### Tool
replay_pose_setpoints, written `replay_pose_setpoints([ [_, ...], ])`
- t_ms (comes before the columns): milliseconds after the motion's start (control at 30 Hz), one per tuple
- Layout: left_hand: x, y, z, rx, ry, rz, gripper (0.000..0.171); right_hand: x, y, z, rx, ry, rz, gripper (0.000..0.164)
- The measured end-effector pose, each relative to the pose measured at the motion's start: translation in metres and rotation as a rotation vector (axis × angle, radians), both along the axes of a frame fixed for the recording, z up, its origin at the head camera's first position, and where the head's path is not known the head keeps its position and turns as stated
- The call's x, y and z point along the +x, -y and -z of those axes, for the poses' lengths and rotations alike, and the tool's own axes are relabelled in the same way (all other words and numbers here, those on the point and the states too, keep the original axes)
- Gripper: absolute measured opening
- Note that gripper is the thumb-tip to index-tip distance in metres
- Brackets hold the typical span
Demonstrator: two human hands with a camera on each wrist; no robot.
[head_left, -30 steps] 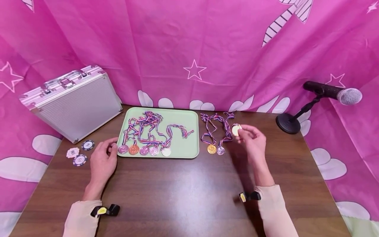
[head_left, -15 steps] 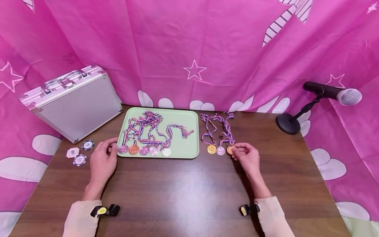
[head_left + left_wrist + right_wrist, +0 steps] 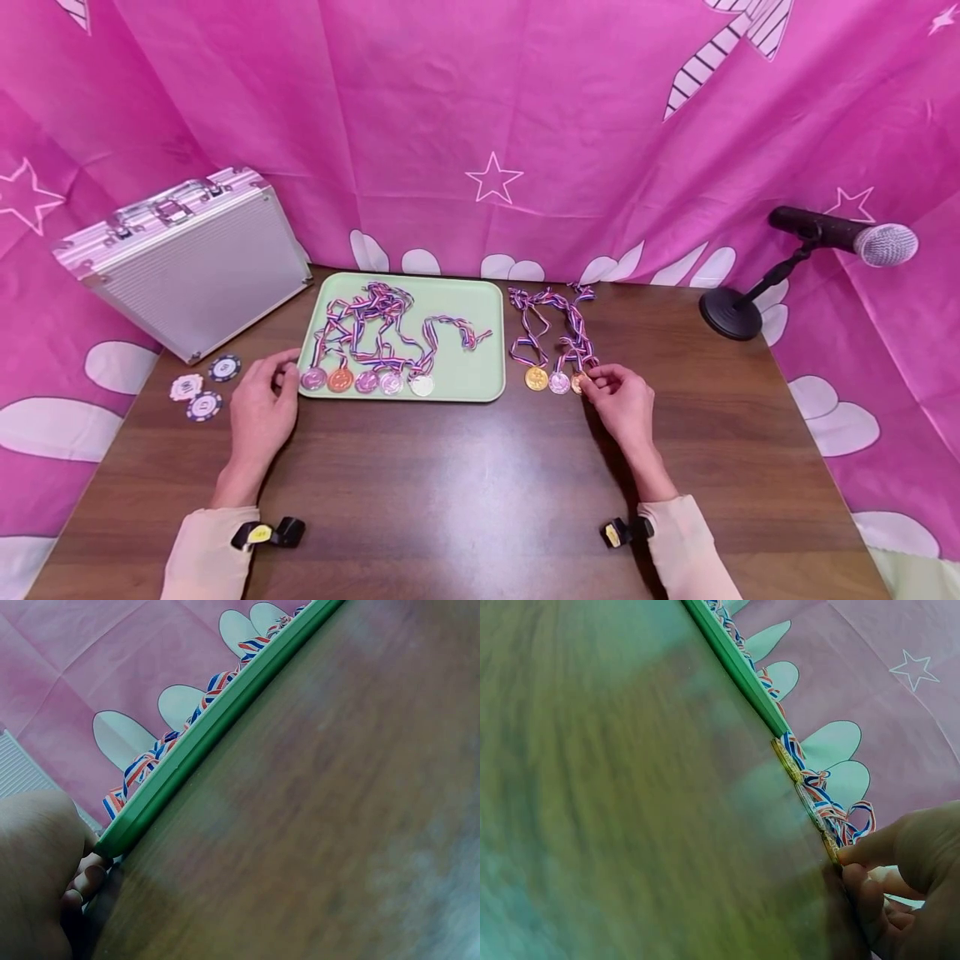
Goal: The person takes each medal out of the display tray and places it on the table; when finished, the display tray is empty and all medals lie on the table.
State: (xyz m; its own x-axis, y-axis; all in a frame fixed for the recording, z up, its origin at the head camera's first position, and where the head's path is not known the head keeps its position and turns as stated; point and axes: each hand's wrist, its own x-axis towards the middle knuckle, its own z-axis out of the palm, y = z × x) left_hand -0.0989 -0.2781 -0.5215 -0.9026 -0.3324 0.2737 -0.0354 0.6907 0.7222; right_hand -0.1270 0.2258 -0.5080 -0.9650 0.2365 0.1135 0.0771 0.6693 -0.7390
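My right grip [image 3: 622, 407], nearly closed, pinches the edge of the bronze medal [image 3: 577, 383], which lies on the worktop [image 3: 420, 483] beside the silver medal [image 3: 559, 382]; my left grip [image 3: 262, 402], loosely curled, touches the tray [image 3: 468, 379].

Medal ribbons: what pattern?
Red, white and blue stripes along the ribbons, clearest in the left wrist view.

person's left sleeve [image 3: 208, 550] and right sleeve [image 3: 686, 546] pale peach-beige, lightly creased, black left wrist unit [image 3: 287, 532], yellow label [image 3: 259, 533], dark marks, black right wrist unit [image 3: 624, 528], similar label [image 3: 613, 534]
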Motion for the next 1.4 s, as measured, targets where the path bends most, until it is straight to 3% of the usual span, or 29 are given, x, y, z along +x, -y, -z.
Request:
replay_pose_setpoints([
  [233,0.000,-0.001,0.000,-0.003,0.006,-0.003,0.032,0.000,0.000,0.003,0.008,-0.040,0.011,0.019],
  [467,0.000,0.000,0.001,-0.010,-0.015,-0.003,0.031,0.001,-0.006,0.015,-0.083,-0.141,0.014,0.019],
  [733,-0.001,-0.001,0.000,-0.012,-0.009,0.001,0.031,0.010,0.021,-0.007,-0.119,-0.142,0.008,0.010],
  [1233,0.000,0.000,0.001,-0.010,-0.018,0.004,0.031,0.009,0.102,-0.021,-0.243,-0.144,-0.303,0.012],
  [1400,0.000,0.000,0.001,-0.006,-0.009,0.001,0.031,0.006,0.130,-0.021,-0.189,-0.141,-0.390,0.012],
])
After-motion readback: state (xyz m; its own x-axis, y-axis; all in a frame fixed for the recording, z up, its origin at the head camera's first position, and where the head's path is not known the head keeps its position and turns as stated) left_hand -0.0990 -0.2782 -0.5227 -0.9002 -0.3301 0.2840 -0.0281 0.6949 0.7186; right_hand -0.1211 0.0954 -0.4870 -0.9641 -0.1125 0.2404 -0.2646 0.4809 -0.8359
